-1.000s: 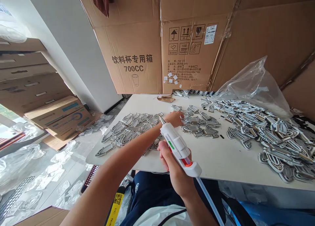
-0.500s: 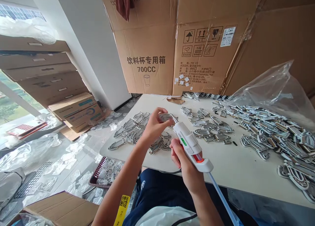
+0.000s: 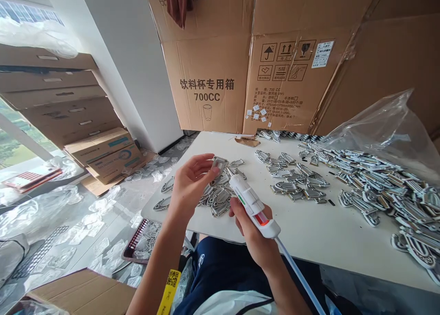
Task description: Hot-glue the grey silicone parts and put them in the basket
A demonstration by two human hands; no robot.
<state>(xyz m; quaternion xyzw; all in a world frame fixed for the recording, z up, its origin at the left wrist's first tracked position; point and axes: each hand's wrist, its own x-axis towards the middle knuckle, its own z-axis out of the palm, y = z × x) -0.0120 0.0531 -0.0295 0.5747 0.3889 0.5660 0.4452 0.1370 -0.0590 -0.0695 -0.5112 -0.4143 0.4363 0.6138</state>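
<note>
L hand [image 3: 192,182] & R hand [image 3: 257,241] both shifted leftward since prev. moment. L hand pinches one grey frame pc [image 3: 219,165] above white table [image 3: 302,232]; R hand wraps white glue gun [image 3: 248,195], nozzle near that pc. Farther R, I see big pile [image 3: 371,171] w/ clear bag [image 3: 385,120].

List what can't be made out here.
Head view:
Handle of white plastic glue gun: mostly hidden by right hand.
Flat grey piece: partly covered by left hand holding it.
Print on white paper label: too small.
Top of dark red cloth: cut off by upper edge.
</note>
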